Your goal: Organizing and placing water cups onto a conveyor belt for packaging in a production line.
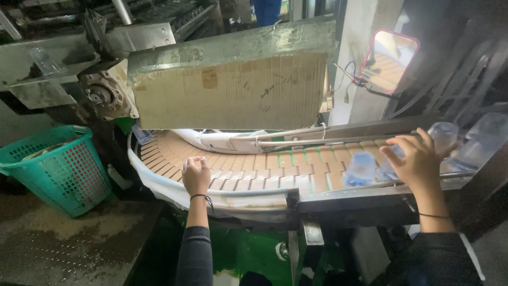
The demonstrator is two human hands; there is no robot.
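Note:
A curved slat conveyor [264, 169] of tan plastic links runs in front of me. My left hand [196, 175] rests on its near rail with the fingers curled in; nothing shows in it. My right hand [415, 156] reaches over the belt at the right, fingers spread against clear plastic bottles [443, 136]. Another clear bottle [361, 168] stands on the belt just left of that hand. More bottles [484, 140] crowd the belt at the far right, blurred.
A cardboard sheet [227, 92] hangs under a metal cover above the belt. A green mesh basket [55, 167] stands on the wet floor at left. A pink-framed mirror [389, 61] hangs at upper right. Metal guide rails [317, 139] line the belt's far side.

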